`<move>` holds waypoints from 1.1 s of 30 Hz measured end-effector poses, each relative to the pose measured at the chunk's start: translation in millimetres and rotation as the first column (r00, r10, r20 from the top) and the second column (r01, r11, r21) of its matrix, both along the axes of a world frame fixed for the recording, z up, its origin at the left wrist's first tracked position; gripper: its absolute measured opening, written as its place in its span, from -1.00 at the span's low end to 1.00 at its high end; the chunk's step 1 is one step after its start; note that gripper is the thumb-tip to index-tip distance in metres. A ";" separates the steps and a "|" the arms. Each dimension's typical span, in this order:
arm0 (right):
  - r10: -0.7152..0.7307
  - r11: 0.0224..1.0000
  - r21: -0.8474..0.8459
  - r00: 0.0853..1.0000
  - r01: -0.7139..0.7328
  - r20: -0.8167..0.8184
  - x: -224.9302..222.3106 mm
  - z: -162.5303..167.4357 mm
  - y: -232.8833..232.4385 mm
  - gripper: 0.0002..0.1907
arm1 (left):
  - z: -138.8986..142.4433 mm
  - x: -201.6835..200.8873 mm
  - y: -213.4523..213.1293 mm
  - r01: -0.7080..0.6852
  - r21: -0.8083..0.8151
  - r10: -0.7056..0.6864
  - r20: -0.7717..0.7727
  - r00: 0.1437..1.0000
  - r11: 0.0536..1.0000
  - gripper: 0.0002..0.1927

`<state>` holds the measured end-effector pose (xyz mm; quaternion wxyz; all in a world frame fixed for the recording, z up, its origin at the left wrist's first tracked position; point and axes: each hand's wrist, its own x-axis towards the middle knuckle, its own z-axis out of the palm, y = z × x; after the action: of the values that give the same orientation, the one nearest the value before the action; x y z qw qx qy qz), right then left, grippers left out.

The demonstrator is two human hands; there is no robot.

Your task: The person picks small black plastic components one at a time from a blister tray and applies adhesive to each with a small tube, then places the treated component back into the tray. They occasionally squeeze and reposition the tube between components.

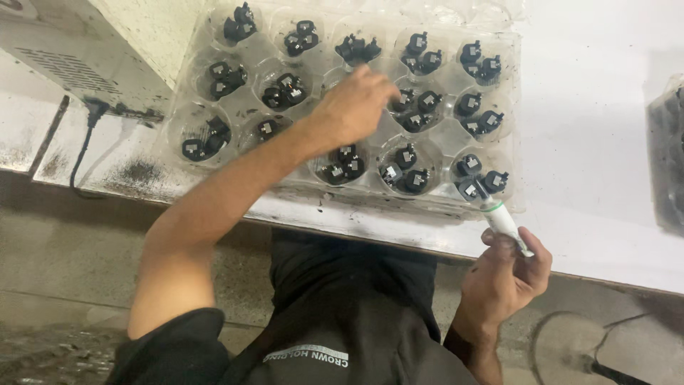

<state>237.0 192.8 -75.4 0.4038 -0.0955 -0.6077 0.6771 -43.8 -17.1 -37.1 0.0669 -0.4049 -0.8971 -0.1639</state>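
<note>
Head view, looking down over the person's own torso. A white workbench (605,107) fills the upper part of the frame, its near edge running from left to lower right. On it lies a clear plastic cell tray (514,128), each round cup holding two or three small black moulded parts (412,170). To the left stands a pale machine housing (57,57) with a black cable (85,142) hanging over the stained edge of the bench. At the far right edge a second, darker tray (670,157) is partly cut off by the frame.

The left hand (354,107) reaches over the middle of the tray, palm down, fingers curled and extended toward the cups of the central column; whether the fingertips pinch a part cannot be told, since the hand is blurred and hides its own tips. The nearest parts lie just beyond and to the right of those fingertips, in the adjoining cup (417,110).

The right hand (504,274) is held below the bench edge, fingers wrapped closed around a white pen-like applicator (502,219) with a green band. Its long axis tilts up and slightly left, the tip pointing at the nearest right-hand cup (481,178), just short of touching. Of the two hands, the left is nearer the central cups; the right is nearer the front right corner.
</note>
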 end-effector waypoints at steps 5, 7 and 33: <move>0.164 0.910 -0.350 0.969 -0.221 -0.184 -6.4 9.3 13.1 -0.69 | -6.2 -77.7 -5.3 -0.104 0.080 0.108 -0.048 0.993 0.991 -0.64; 0.207 0.866 -0.410 0.952 -0.286 -0.227 -7.0 12.6 17.6 -0.68 | -10.3 -98.1 -2.8 -0.066 -0.053 0.059 -0.123 0.991 0.996 -0.59; -0.161 0.917 0.315 0.950 0.244 -0.266 -0.6 -16.3 -30.0 -0.85 | 6.8 168.2 29.4 -0.224 0.717 -0.302 0.527 0.794 0.660 -0.74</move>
<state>236.4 162.8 -91.7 0.5515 -0.0056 -0.6512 0.5213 124.4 12.3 -30.3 -0.0670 -0.2860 -0.7101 -0.6399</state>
